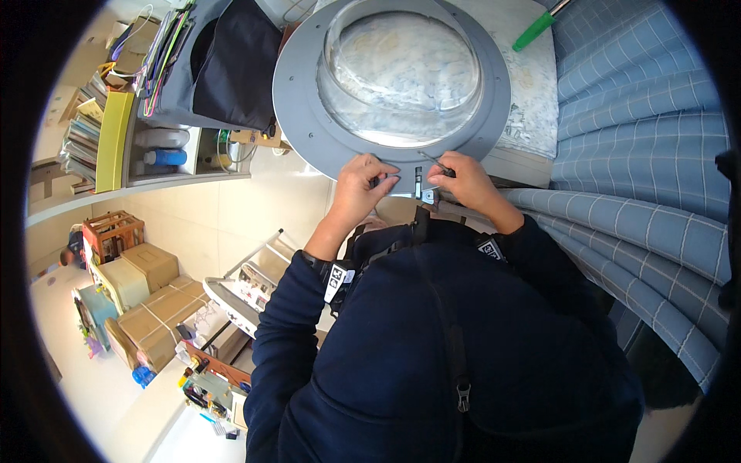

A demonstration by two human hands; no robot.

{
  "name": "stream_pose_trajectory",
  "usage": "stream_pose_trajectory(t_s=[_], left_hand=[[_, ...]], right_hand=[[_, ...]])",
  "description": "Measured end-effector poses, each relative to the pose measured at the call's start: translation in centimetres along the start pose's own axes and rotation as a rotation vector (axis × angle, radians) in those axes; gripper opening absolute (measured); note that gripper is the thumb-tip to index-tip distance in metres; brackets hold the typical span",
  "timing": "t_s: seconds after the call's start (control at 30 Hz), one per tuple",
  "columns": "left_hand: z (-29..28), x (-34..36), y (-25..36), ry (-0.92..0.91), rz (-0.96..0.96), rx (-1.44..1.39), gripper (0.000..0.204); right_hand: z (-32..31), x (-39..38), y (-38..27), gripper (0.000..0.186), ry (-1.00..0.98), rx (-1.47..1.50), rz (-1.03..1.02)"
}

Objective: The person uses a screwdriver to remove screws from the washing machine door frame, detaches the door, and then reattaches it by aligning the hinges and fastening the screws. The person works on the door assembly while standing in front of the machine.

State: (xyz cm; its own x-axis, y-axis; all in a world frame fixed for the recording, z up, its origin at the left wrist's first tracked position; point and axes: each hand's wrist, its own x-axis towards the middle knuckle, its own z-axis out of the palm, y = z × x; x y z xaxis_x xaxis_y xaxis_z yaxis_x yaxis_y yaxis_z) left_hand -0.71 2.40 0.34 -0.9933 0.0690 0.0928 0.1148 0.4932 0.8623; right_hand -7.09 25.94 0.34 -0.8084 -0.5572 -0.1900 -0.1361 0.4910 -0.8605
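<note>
A round grey ring with a clear bowl in its middle (305, 127), looking like a washing-machine door, lies flat in front of me. At its near edge sits a small metal latch (418, 181) in a slot. My right hand (469, 184) grips a small screwdriver (446, 170) by its dark handle, its thin metal shaft slanting over the ring just right of the latch. Left of the latch, my left hand (356, 189) is closed in a pinch over the ring's near rim. Something dark shows between its fingers, too small to name.
Under the ring is a white, stained surface (532, 100); a green-handled tool (534, 32) lies at its far right. A blue checked curtain (633, 170) hangs along the right. Left stand a shelf with a blue bottle (166, 157), a black bag (235, 69) and cardboard boxes (162, 320).
</note>
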Motion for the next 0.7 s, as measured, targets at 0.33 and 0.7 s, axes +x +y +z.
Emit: stream_pose_trajectory(t_s=[0.33,0.7], left_hand=[[-0.8,-1.0,-1.3,0.038,0.001,0.008,0.011],[-1.3,-0.6,-0.6,0.074,-0.072,-0.106,0.01]], right_hand=[[0.0,-0.4,-1.4,0.011,0.058,-0.128,0.052],[-0.3,0.0,-2.2,0.013,-0.014,-0.377,0.094]])
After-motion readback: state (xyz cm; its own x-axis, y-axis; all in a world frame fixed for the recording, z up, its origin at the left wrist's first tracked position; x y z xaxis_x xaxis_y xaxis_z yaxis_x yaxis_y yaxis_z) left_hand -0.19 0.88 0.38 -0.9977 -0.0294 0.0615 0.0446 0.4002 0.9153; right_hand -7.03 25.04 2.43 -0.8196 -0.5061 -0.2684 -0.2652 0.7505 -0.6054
